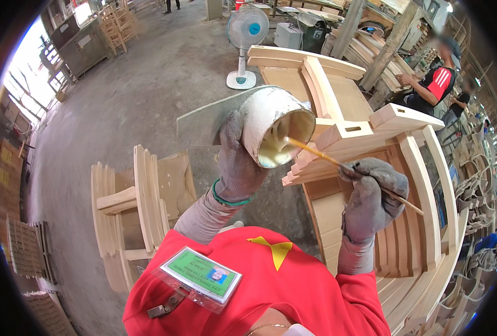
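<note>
My left hand [238,159], in a grey glove, is closed around a whitish, glue-smeared pot [259,115]. The pot is tilted so its mouth faces right and toward me, and pale cream liquid lies inside. Between the gloved fingers of my right hand [374,187] is a thin wooden stick [321,153]. Its far tip reaches into the pot's mouth, at the cream liquid. Behind the pot, a flat translucent sheet [201,120] sticks out to the left; what it rests on is hidden.
Pale wooden frame parts with slots [354,129] are stacked to my right. More curved wooden pieces [139,196] stand on the left. A white standing fan [247,33] is ahead on the concrete floor. Two other people, one in a black and red shirt [438,84], are at far right.
</note>
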`<control>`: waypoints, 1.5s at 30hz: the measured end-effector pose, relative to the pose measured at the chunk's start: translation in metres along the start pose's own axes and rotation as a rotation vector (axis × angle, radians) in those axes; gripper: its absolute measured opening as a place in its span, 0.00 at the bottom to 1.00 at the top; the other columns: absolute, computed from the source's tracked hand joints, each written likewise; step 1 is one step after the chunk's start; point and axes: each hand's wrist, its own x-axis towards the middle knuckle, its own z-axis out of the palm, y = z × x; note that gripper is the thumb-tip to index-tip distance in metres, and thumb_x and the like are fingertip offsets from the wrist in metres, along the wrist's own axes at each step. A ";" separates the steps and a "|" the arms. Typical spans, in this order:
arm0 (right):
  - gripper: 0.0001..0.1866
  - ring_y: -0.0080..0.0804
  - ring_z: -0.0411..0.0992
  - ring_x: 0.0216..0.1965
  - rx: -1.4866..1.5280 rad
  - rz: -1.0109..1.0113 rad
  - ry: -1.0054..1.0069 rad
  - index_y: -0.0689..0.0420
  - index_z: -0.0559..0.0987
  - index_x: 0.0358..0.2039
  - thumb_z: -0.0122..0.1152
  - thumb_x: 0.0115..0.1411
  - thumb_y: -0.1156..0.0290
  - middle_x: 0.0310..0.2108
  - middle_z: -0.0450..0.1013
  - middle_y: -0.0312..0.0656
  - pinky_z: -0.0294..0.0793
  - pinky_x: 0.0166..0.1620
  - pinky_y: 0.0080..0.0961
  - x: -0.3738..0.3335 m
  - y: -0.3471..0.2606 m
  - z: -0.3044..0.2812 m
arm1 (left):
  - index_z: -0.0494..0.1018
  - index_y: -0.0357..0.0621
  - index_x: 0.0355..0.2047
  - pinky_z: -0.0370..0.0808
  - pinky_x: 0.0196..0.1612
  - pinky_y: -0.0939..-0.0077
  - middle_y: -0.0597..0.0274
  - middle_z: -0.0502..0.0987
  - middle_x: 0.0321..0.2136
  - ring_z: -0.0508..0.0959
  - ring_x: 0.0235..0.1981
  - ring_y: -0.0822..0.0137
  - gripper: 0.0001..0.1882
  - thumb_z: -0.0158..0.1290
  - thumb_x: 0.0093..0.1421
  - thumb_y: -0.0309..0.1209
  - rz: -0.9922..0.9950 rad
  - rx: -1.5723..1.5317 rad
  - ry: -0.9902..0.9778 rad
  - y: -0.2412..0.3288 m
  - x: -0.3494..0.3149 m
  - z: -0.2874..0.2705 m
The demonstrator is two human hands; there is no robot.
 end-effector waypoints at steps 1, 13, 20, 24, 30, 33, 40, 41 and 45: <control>0.12 0.38 0.75 0.35 -0.056 0.016 -0.008 0.61 0.69 0.34 0.57 0.50 0.89 0.34 0.73 0.52 0.79 0.39 0.33 -0.001 0.003 0.003 | 0.57 0.38 0.57 0.56 0.58 0.61 0.51 0.63 0.52 0.63 0.54 0.53 0.46 0.69 0.40 0.38 -0.021 -0.040 0.056 0.000 -0.001 0.005; 0.09 0.37 0.75 0.32 0.047 0.116 0.032 0.65 0.70 0.34 0.51 0.52 0.89 0.32 0.73 0.52 0.79 0.37 0.32 -0.010 0.008 0.000 | 0.50 0.41 0.60 0.57 0.60 0.64 0.54 0.60 0.54 0.62 0.56 0.57 0.45 0.64 0.46 0.32 -0.910 -1.435 0.315 0.036 0.029 0.010; 0.08 0.35 0.74 0.34 -0.101 0.048 0.063 0.65 0.73 0.32 0.54 0.51 0.88 0.33 0.75 0.52 0.76 0.37 0.29 -0.023 0.015 0.007 | 0.49 0.42 0.60 0.59 0.59 0.63 0.56 0.59 0.55 0.62 0.57 0.59 0.42 0.60 0.50 0.34 -0.985 -1.518 0.387 0.037 0.018 0.029; 0.05 0.37 0.75 0.32 -0.085 0.050 0.069 0.65 0.75 0.30 0.57 0.51 0.86 0.33 0.75 0.52 0.76 0.36 0.29 -0.033 0.007 0.005 | 0.49 0.43 0.61 0.60 0.59 0.63 0.57 0.58 0.56 0.61 0.57 0.60 0.40 0.58 0.52 0.35 -1.012 -1.537 0.426 0.032 0.014 0.035; 0.03 0.37 0.76 0.31 -0.024 0.350 0.258 0.62 0.68 0.34 0.50 0.60 0.77 0.29 0.71 0.48 0.81 0.34 0.34 -0.001 -0.001 0.011 | 0.55 0.48 0.58 0.67 0.56 0.66 0.62 0.63 0.53 0.66 0.54 0.64 0.29 0.52 0.58 0.30 -0.969 -1.722 0.400 0.032 0.014 0.032; 0.05 0.34 0.76 0.31 -0.069 0.462 0.219 0.62 0.70 0.36 0.52 0.61 0.74 0.31 0.73 0.44 0.80 0.35 0.31 0.041 0.001 -0.017 | 0.56 0.47 0.58 0.67 0.56 0.64 0.60 0.64 0.53 0.66 0.54 0.62 0.28 0.51 0.58 0.30 -0.941 -1.795 0.208 0.040 0.022 0.033; 0.12 0.27 0.74 0.25 -0.427 0.488 -0.016 0.64 0.73 0.36 0.59 0.58 0.67 0.27 0.72 0.42 0.78 0.29 0.21 0.132 -0.017 -0.068 | 0.55 0.47 0.59 0.63 0.60 0.53 0.55 0.62 0.56 0.63 0.59 0.56 0.25 0.32 0.67 0.46 -0.938 -1.893 -0.199 0.038 0.021 0.041; 0.13 0.27 0.74 0.25 -0.477 0.514 -0.023 0.64 0.73 0.36 0.60 0.58 0.67 0.27 0.72 0.42 0.78 0.28 0.20 0.136 -0.016 -0.072 | 0.54 0.47 0.59 0.63 0.60 0.52 0.55 0.61 0.56 0.63 0.58 0.56 0.25 0.33 0.67 0.45 -0.860 -1.799 -0.252 0.039 0.020 0.043; 0.18 0.30 0.76 0.26 -0.478 0.558 -0.108 0.67 0.72 0.34 0.64 0.54 0.63 0.27 0.72 0.45 0.80 0.28 0.20 0.140 -0.003 -0.078 | 0.54 0.44 0.59 0.67 0.58 0.51 0.53 0.60 0.56 0.65 0.57 0.55 0.22 0.37 0.66 0.36 -0.568 -1.285 -0.428 0.037 0.022 0.045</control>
